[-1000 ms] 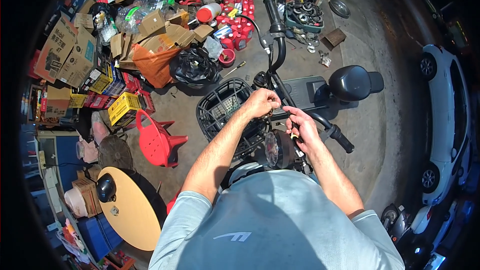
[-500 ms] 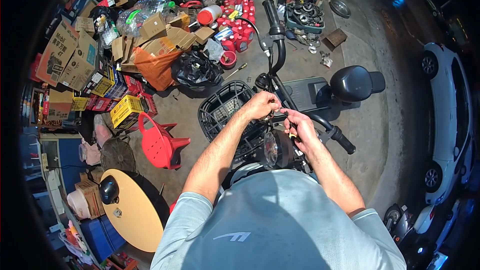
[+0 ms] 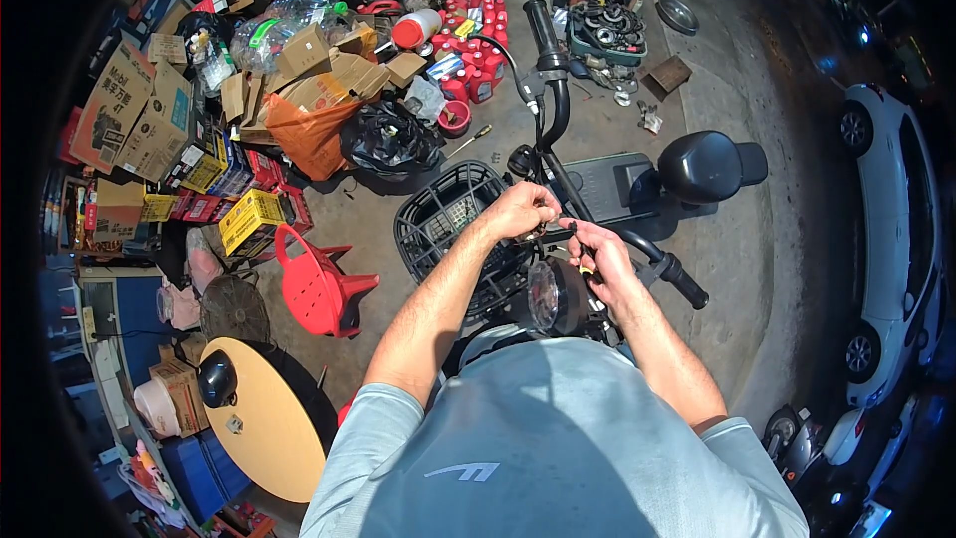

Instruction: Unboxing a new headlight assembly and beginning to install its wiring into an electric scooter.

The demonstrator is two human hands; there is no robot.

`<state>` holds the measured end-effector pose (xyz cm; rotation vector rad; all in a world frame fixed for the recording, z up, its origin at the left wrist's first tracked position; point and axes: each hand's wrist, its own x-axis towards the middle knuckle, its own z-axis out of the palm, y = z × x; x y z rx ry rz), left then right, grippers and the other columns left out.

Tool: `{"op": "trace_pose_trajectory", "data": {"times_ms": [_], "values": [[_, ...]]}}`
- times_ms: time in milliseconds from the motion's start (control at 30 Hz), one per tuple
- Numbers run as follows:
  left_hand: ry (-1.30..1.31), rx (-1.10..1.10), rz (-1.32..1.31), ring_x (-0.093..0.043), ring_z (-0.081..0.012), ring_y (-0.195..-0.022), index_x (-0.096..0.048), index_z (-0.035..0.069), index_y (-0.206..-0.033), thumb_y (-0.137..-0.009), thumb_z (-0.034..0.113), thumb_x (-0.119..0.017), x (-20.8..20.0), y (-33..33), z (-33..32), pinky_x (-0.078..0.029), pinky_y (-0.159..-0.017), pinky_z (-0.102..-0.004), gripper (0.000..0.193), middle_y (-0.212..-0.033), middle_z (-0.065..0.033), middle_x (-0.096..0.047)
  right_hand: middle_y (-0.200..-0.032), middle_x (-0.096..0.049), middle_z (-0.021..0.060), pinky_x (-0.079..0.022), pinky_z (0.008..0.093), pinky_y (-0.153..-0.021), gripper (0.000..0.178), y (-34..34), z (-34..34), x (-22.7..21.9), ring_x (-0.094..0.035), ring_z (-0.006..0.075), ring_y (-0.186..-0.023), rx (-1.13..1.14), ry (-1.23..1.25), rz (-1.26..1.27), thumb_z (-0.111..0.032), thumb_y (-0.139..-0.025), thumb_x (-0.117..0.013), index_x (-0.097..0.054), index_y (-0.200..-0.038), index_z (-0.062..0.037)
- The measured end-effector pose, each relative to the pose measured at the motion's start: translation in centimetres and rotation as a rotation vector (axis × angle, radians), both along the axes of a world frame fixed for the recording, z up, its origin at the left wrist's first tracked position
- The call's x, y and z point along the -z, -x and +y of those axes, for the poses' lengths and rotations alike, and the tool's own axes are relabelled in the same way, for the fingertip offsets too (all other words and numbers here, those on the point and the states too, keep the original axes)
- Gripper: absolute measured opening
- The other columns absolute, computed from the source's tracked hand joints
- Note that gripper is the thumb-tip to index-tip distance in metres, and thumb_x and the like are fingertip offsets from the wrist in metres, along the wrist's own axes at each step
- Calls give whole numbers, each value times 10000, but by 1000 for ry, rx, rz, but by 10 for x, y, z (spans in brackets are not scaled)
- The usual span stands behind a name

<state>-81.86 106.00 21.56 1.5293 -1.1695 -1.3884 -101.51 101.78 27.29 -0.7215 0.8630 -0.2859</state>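
Observation:
In front of me stands a scooter with black handlebars (image 3: 558, 120), its bar running between a far grip and a near one. Over the middle of the bar, my left hand (image 3: 522, 210) is closed in a pinch on something too small to make out. Close to its right, my right hand (image 3: 603, 257) is closed round a black tool with a yellow part (image 3: 586, 263), whose exact kind is unclear. The two hands' fingertips nearly meet. A round headlight (image 3: 546, 296) lies just below them. Left of the hands is the black wire basket (image 3: 448, 234), partly covered by my left forearm.
A red plastic stool (image 3: 321, 284) and a round wooden table (image 3: 267, 418) stand to the left. Cardboard boxes (image 3: 134, 110), a black plastic bag (image 3: 393, 139) and red bottles (image 3: 483, 65) crowd the far left. The scooter's black seat (image 3: 700, 166) lies right; a white car (image 3: 886, 249) is beyond.
My right hand and the tool have shifted very slightly to the right. My left hand stays in its pinch at the same place.

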Motion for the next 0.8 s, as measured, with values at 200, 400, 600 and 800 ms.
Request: {"op": "trace_pose_trajectory", "data": {"times_ms": [200, 400, 600, 800], "values": [[26, -17, 6, -574, -77, -695, -643, -13, -885, -852, 56, -598, 3, -1, -3, -474, -638, -250, 88, -763, -14, -640, -636, -517, 10, -442, 213, -542, 316, 2, -1, -2, -350, 46, -429, 4, -22, -21, -58, -908, -403, -557, -1165, 44], [-2, -32, 41, -581, -79, -701, -645, -17, -884, -849, 49, -594, 5, -3, -2, -479, -648, -247, 91, -765, -17, -646, -614, -469, -32, -399, 185, -529, 325, 0, 1, -3, -323, 23, -411, 21, -32, -20, -71, -916, -400, -536, -1188, 46], [-11, -31, 47, -580, -76, -693, -645, -17, -892, -858, 49, -596, 4, -5, -1, -477, -637, -243, 89, -760, -17, -647, -588, -446, -26, -400, 188, -527, 305, -1, 1, -4, -317, 29, -397, 44, -50, -38, -71, -927, -389, -512, -1181, 47], [-30, -30, 78, -575, -73, -687, -643, -16, -902, -867, 51, -600, -3, -4, -1, -474, -628, -242, 87, -757, -17, -645, -577, -434, -23, -400, 188, -523, 296, -2, 1, -1, -319, 33, -392, 83, -68, -44, -63, -927, -394, -487, -1185, 48]]}}
